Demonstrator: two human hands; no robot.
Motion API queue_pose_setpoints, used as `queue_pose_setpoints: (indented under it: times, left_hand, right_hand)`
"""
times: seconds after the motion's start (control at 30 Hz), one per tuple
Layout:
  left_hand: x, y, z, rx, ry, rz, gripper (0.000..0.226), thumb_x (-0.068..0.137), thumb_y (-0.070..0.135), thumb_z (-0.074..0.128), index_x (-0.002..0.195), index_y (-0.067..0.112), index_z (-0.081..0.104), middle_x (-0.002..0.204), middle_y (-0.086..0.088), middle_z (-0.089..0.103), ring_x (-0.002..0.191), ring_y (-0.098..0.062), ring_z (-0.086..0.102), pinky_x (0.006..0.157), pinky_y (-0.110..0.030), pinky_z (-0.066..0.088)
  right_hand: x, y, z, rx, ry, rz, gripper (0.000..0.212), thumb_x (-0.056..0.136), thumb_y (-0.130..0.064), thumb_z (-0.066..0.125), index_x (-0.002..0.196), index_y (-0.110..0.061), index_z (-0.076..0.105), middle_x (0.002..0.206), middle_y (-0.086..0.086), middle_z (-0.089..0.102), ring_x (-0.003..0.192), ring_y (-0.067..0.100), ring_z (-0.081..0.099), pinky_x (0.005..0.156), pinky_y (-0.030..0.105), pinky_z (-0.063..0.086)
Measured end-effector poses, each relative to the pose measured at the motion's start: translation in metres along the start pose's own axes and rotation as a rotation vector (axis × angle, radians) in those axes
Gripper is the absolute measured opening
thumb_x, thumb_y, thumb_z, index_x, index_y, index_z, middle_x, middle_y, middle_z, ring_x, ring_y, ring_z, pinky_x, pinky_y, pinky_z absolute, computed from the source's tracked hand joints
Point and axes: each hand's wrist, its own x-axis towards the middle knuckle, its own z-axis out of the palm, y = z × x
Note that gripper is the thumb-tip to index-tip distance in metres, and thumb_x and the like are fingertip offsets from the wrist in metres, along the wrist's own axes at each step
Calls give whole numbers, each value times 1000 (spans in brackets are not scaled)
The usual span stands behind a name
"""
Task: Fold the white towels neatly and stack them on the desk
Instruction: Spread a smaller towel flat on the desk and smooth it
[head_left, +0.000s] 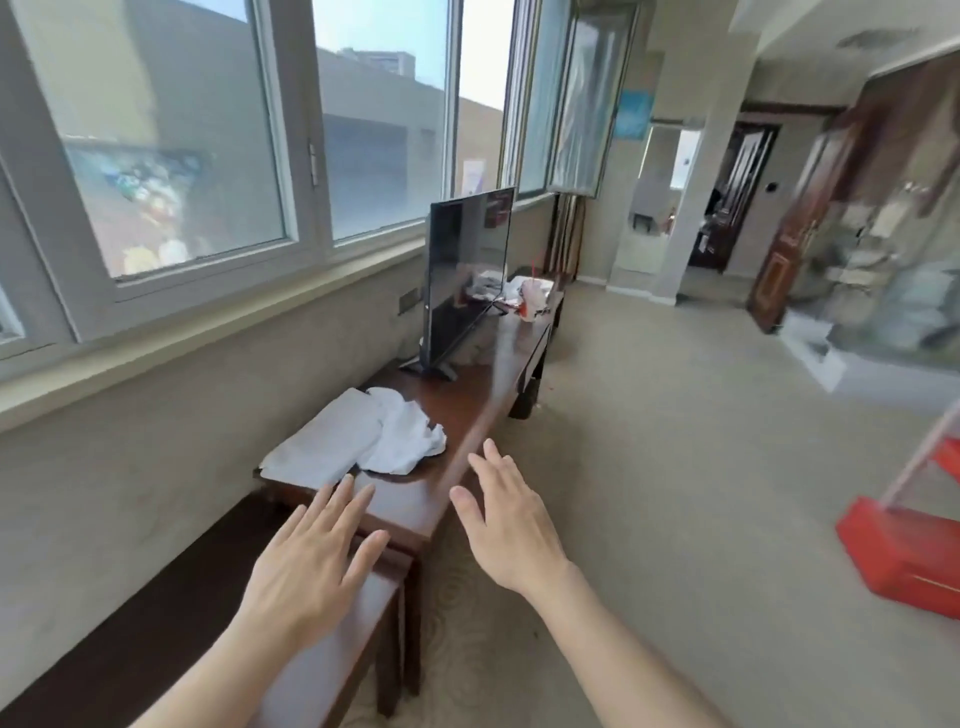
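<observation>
hands reach out in front, both arms long and bare. the left hand (311, 561) is flat, palm down, fingers straight and a little spread, over the near end of the dark wood surface (467, 395). the right hand (511, 525) is up beside it, palm turned a bit to the left, fingers straight and spread, thumb out. both hands hold nothing and touch nothing that can be seen.

the white towels (358, 441) lie on the surface just past the fingertips, near the wall under the window (171, 145). one towel looks flat and folded, the other is a crumpled heap that leans on it.

a black tv (467, 275) stands farther along the same surface. a red box (904, 556) sits on the pale carpet at the right.
</observation>
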Motion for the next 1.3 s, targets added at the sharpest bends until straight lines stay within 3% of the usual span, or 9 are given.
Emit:
queue_pose_setpoints:
  times: [0.3, 0.43, 0.53, 0.63, 0.7, 0.77, 0.93, 1.17, 1.3]
  left_hand:
    - [142, 13, 39, -34, -10, 113, 77, 79, 79, -13, 151, 53, -5, 160, 21, -12, 150, -2, -9, 121, -23, 2]
    - [218, -4, 58, 18, -119, 199, 67, 100, 64, 9, 157, 33, 26, 152, 3, 42, 135, -15, 43, 103, -23, 28]
    - [290, -55, 124, 146, -67, 216, 65, 104, 60, 6, 160, 28, 10, 147, 2, 37, 107, -11, 52, 84, -24, 40]
    - [338, -58, 116, 258, -385, 105, 68, 98, 65, 2, 146, 35, 40, 153, -2, 35, 105, -25, 55, 93, -39, 36]
    - [352, -58, 115, 198, -326, 144, 106, 78, 76, -16, 150, 21, 39, 153, 3, 42, 136, -30, 45, 108, -47, 30]
    - [359, -62, 123, 6, -228, 58, 125, 59, 84, -34, 156, 15, 4, 164, 16, 5, 151, -8, 3, 122, -33, 11]
    - [387, -81, 149, -40, -205, 30, 97, 82, 79, -19, 158, 31, 17, 164, 11, 11, 151, -10, 3, 121, -31, 12]
    - [439, -103, 193, 4, -277, -203, 111, 67, 80, -35, 160, 35, 5, 167, 9, -3, 155, -16, -5, 124, -39, 3]
    - [465, -102, 225, 26, -406, -362, 90, 76, 77, -15, 158, 42, -1, 166, 11, -15, 154, -16, -15, 123, -49, 7]
  right_hand:
    - [91, 47, -18, 4, 26, 116, 98, 79, -77, -4, 160, -26, 16, 169, -8, -4, 156, 17, -3, 125, 40, 11]
    - [149, 72, -11, 5, 57, 181, 110, 67, -81, -10, 160, -27, 13, 169, -10, -7, 156, 16, -5, 124, 39, 8]
    - [198, 91, 0, -19, 67, 245, 118, 60, -84, -15, 160, -30, 15, 169, -11, -6, 156, 15, -4, 124, 37, 10]
    - [234, 107, 14, -38, 45, 285, 123, 56, -86, -19, 160, -30, 16, 169, -11, -5, 156, 15, -2, 123, 36, 12]
    - [254, 111, 22, -43, 5, 278, 119, 59, -85, -17, 160, -30, 14, 168, -12, -7, 156, 15, -4, 124, 37, 10]
    - [279, 109, 28, -39, -26, 257, 108, 69, -81, -11, 161, -29, 12, 168, -12, -8, 156, 15, -6, 125, 38, 8]
    - [353, 114, 65, -48, -118, 141, 64, 105, -57, 22, 161, -26, 15, 169, -10, -4, 155, 14, -5, 125, 39, 9]
    - [462, 145, 141, 13, -359, -7, 62, 106, -54, 21, 161, -27, 13, 169, -10, -4, 155, 13, -6, 125, 39, 10]
    - [513, 164, 175, 10, -473, -87, 64, 105, -56, 20, 161, -26, 12, 169, -8, -3, 155, 14, -4, 125, 39, 12]
